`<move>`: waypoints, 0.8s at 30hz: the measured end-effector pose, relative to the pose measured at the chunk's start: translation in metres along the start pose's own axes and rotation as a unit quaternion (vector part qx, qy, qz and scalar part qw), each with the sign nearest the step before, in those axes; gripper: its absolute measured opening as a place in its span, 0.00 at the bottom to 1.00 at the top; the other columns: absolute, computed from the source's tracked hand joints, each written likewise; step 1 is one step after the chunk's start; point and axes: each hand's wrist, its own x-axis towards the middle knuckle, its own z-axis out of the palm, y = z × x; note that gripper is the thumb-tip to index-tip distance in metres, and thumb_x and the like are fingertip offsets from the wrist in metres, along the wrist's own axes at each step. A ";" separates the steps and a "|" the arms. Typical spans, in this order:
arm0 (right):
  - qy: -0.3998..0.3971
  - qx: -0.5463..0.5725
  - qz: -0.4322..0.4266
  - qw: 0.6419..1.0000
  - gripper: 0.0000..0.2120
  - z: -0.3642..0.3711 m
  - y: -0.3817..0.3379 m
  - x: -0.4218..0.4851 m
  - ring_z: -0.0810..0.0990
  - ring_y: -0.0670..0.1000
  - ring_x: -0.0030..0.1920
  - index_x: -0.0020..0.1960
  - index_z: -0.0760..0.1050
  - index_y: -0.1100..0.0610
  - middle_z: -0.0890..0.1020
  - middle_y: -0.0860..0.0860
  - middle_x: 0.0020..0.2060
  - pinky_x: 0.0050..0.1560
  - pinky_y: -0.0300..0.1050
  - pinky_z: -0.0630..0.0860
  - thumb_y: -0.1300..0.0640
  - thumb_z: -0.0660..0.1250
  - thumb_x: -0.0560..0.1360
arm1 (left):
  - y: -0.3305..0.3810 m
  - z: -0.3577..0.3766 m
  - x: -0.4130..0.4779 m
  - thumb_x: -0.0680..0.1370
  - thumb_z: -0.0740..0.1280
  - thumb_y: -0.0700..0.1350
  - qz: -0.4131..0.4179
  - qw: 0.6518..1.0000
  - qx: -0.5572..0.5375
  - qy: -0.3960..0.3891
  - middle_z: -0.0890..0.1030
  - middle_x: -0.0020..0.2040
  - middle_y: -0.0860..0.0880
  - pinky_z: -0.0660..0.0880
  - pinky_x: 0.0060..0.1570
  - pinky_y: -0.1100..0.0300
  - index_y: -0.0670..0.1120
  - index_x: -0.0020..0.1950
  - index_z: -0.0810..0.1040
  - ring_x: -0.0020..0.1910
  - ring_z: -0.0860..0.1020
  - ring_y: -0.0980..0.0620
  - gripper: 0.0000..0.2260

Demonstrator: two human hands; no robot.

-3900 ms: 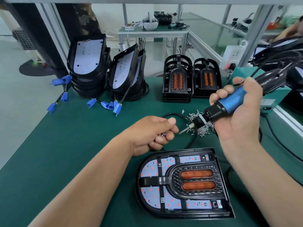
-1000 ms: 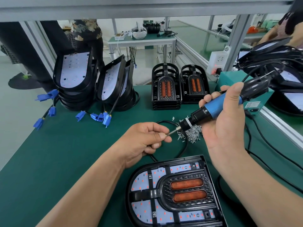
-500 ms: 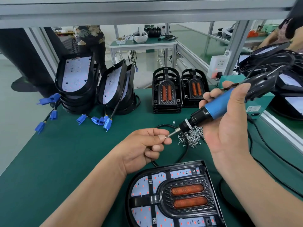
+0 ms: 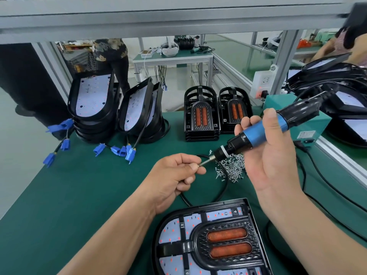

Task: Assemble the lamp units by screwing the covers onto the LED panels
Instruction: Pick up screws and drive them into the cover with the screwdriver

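A lamp unit (image 4: 210, 241) lies flat at the near edge of the green table, its black cover with two orange lenses seated over the white LED panel. My right hand (image 4: 272, 155) grips a blue and black electric screwdriver (image 4: 260, 131), held above the table with the bit pointing left and down. My left hand (image 4: 174, 175) pinches a small screw (image 4: 198, 165) between thumb and forefinger against the bit's tip. A heap of loose silver screws (image 4: 231, 168) lies just behind the two hands.
Two stacks of LED panels (image 4: 93, 108) with blue connectors (image 4: 127, 152) lean at the back left. Two stacks of black covers (image 4: 202, 116) stand at the back centre. Black cables (image 4: 218, 192) loop across the table. A teal box (image 4: 305, 126) and more units sit right.
My left hand has brought a screw up to the screwdriver bit and holds it at the tip. The right hand has tilted the screwdriver slightly; the view has shifted a little.
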 end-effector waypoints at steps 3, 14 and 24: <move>0.009 0.009 0.008 1.000 0.06 -0.002 0.000 0.002 0.81 0.52 0.46 0.54 0.73 0.54 0.79 0.50 0.42 0.68 0.57 0.78 0.54 0.68 0.85 | 0.000 -0.001 0.001 0.83 0.67 0.33 -0.004 1.000 0.004 -0.010 0.86 0.46 0.39 0.66 0.26 0.67 0.38 0.58 0.80 0.31 0.72 0.55 0.05; 0.090 0.072 0.040 0.993 0.11 -0.010 0.000 0.008 0.81 0.53 0.41 0.57 0.73 0.58 0.79 0.54 0.40 0.58 0.57 0.84 0.53 0.71 0.83 | 0.007 0.001 -0.006 0.85 0.66 0.44 -0.056 0.998 0.005 -0.042 0.84 0.44 0.41 0.63 0.25 0.67 0.35 0.64 0.79 0.31 0.69 0.56 0.14; 0.091 0.101 0.021 0.991 0.09 -0.014 -0.034 -0.003 0.79 0.50 0.37 0.53 0.75 0.59 0.78 0.52 0.38 0.52 0.52 0.83 0.54 0.72 0.81 | 0.023 -0.001 -0.024 0.69 0.77 0.61 -0.090 0.944 0.260 -0.180 0.70 0.35 0.46 0.58 0.32 0.60 0.44 0.52 0.88 0.33 0.63 0.52 0.22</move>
